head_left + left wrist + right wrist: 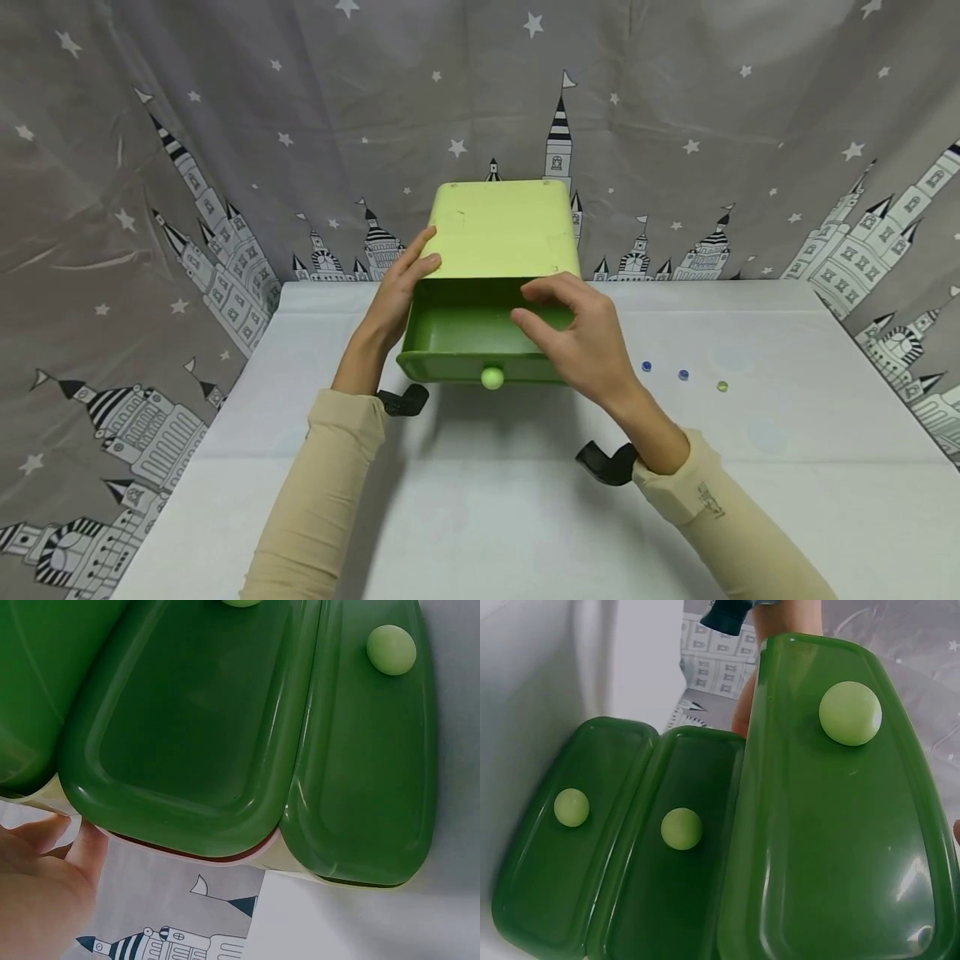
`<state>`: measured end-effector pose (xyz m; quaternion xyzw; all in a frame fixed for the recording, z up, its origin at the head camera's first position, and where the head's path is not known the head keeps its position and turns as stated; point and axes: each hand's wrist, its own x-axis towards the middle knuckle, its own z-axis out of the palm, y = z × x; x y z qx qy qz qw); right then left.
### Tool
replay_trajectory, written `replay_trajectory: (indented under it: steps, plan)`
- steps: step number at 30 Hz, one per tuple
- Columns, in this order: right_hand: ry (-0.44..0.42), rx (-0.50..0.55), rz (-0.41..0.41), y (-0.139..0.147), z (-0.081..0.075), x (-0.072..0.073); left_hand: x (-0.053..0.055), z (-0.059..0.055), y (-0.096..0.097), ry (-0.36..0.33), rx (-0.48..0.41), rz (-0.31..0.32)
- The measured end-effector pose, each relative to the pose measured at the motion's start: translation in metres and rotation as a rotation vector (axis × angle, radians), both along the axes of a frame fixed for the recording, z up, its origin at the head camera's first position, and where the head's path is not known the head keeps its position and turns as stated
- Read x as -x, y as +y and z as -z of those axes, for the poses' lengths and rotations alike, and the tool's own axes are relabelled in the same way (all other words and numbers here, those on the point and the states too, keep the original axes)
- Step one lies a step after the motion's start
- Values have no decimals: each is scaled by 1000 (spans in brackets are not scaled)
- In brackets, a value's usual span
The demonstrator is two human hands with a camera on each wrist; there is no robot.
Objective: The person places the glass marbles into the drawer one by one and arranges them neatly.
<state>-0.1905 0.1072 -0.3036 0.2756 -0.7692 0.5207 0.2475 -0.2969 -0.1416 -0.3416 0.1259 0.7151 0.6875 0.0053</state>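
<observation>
A small pale yellow-green chest (502, 225) of green drawers stands on the table. Its top drawer (442, 367) is pulled out, with a round light green knob (492, 378) on the front. Two lower drawers, the middle one (202, 735) and the bottom one (367, 772), are closed in the left wrist view. My left hand (393, 296) rests on the chest's left side, fingers extended along its upper edge. Above the right part of the open drawer is my right hand (588, 342), thumb and fingers curved and apart, nothing visible between them. Part of the drawer's inside is hidden by this hand.
To the right of the chest lie two small blue pieces, the nearer one (647, 366) and the farther one (683, 375), and a small green piece (722, 386). A white cloth (495, 517) covers the table. Behind hangs a grey curtain (360, 100) with castles and stars.
</observation>
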Motion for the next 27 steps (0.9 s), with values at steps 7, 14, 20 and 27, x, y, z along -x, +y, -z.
replay_trajectory:
  steps: [7, 14, 20, 27]
  plan:
    - [23, -16, 21, 10, 4, -7, 0, 0, 0, -6, -6, 7]
    - [-5, -14, 91, 33, 13, -8, 0, 0, 0, -3, 2, 2]
    - [-36, -14, 182, 60, 22, -6, 0, 1, -1, 2, 25, -1]
    - [-44, -60, 306, 95, 39, -9, -1, 1, -1, 10, 26, 2]
